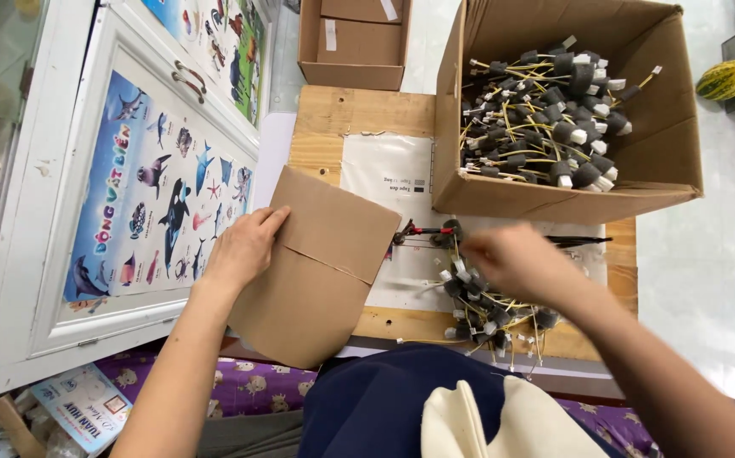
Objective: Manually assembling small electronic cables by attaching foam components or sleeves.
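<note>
The left hand lies flat on a brown cardboard sheet in the middle of the frame, fingers spread along its top left edge. The sheet is tilted, its long side running from upper right down to lower left. The right hand is blurry; I cannot tell if it is open or closed. It sits right over a pile of yellow wires with black and white ends, so it is the nearer hand to them. The pile lies to the right of the sheet. Both rest on a wooden board. A big box full of the same wires stands in the upper right. A white cabinet with animal posters is on the left.
</note>
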